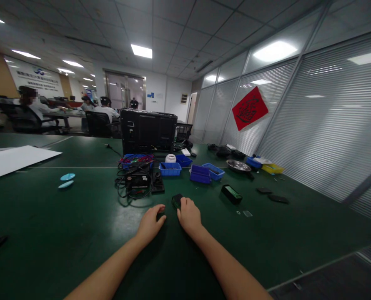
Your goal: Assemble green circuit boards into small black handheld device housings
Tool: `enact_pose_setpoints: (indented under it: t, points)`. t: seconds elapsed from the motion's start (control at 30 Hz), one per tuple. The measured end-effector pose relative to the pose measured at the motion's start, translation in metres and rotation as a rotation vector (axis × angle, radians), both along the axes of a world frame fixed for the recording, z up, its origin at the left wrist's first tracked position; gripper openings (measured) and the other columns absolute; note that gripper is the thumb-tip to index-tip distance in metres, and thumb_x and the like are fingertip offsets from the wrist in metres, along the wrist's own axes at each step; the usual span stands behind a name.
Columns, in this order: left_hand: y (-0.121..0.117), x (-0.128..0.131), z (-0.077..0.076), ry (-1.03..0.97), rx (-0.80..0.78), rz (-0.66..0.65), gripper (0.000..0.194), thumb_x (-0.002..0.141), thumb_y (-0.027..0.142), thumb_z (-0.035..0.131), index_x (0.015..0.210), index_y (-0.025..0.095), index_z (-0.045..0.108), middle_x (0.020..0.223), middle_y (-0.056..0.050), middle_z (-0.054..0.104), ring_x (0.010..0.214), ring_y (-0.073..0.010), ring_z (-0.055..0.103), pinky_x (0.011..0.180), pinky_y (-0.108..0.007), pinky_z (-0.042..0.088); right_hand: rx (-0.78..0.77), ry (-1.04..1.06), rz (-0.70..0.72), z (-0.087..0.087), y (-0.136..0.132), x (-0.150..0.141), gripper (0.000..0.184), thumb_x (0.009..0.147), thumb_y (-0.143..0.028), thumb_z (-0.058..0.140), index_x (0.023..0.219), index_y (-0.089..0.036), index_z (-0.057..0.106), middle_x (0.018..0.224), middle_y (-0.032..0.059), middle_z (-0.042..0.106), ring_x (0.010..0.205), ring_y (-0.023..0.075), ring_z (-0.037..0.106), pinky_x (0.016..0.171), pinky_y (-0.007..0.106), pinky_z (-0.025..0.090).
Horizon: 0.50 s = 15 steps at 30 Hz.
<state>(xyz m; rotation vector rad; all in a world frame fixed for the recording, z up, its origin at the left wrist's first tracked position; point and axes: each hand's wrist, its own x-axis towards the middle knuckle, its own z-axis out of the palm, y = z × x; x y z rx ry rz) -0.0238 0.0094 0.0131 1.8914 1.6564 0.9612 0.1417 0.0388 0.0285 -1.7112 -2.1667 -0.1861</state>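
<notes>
My right hand (pixel 190 216) grips a small dark box-shaped object (pixel 176 201) with a hint of green on its side; the fingers hide much of it, and its exact kind does not show. Left of it, my left hand (pixel 150 221) hovers over or rests on the green table with thumb and fingers apart, holding nothing. To the right lies an open black case (pixel 231 194) with a green circuit board inside. Beside that case are a small white ring (pixel 238 212) and a clear flat piece (pixel 247 213).
Beyond my hands stand a black station with tangled cables (pixel 137 181), blue bins (pixel 170 168), a purple bin (pixel 200 174), a metal bowl (pixel 238 166) and a yellow tray (pixel 272 168). A large black machine (pixel 148 131) rises behind. Light-blue pieces (pixel 67 177) lie left. People sit farther off.
</notes>
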Motion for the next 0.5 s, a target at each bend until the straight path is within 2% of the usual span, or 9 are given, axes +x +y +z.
enact_pose_setpoints:
  t: [0.1,0.23,0.33,0.5]
  points:
    - [0.001,-0.001,0.000,-0.028,0.008,-0.010,0.032,0.076,0.023,0.048,0.107,0.022,0.053,0.105,-0.002,0.062,0.097,-0.0153,0.056,0.089,-0.028,0.040,0.033,-0.035,0.031,-0.005,-0.008,-0.013,0.031,0.075,-0.022,0.051,0.104,-0.016,0.046,0.106,0.0162,0.051,0.092,0.0257,0.049,0.072,0.036,0.042]
    - [0.003,-0.002,-0.002,-0.095,-0.001,-0.018,0.042,0.081,0.023,0.041,0.122,0.022,0.041,0.110,-0.002,0.062,0.100,-0.0138,0.056,0.088,-0.027,0.040,0.053,-0.042,0.127,-0.010,-0.019,-0.028,0.050,0.071,-0.018,0.051,0.120,-0.012,0.040,0.124,0.0213,0.043,0.099,0.0292,0.047,0.075,0.040,0.042]
    - [0.005,-0.003,-0.002,-0.131,-0.011,0.005,0.044,0.082,0.021,0.036,0.126,0.021,0.036,0.110,-0.002,0.061,0.100,-0.0132,0.056,0.088,-0.027,0.040,0.066,-0.008,0.192,-0.011,-0.025,-0.035,0.051,0.074,-0.016,0.048,0.124,-0.013,0.039,0.127,0.0212,0.041,0.099,0.0294,0.048,0.077,0.042,0.042]
    - [0.009,-0.004,-0.005,-0.126,-0.020,0.075,0.040,0.085,0.031,0.034,0.122,0.019,0.042,0.115,-0.005,0.058,0.106,-0.0145,0.053,0.092,-0.028,0.038,0.110,0.059,0.333,-0.011,-0.032,-0.038,0.063,0.074,-0.026,0.052,0.131,-0.010,0.031,0.131,0.0217,0.036,0.107,0.0318,0.042,0.085,0.046,0.038]
